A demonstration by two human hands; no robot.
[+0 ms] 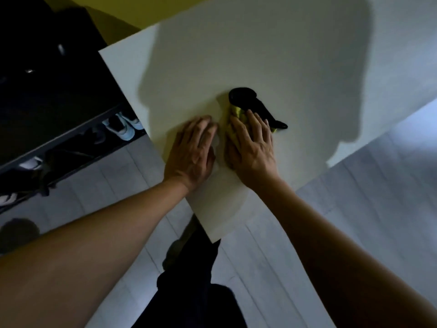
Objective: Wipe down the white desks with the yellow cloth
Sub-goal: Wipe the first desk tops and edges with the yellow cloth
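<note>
A white desk (272, 55) fills the upper middle of the head view, one corner pointing toward me. The yellow cloth (236, 112) lies on it, mostly covered by my right hand (251, 145), whose straight fingers press it flat. Only a bunched yellow edge shows past the fingertips. My left hand (192, 152) rests flat on the bare desk just left of the cloth, fingers spread. A black object with a round head and a narrow handle (253, 104) lies on the desk touching the cloth's far side.
A dark shoe rack (59, 143) with pale sneakers (124, 127) stands left of the desk. Grey plank floor (354, 221) lies below and to the right. My dark trouser leg (189, 292) shows under the desk corner. A large shadow covers the desk.
</note>
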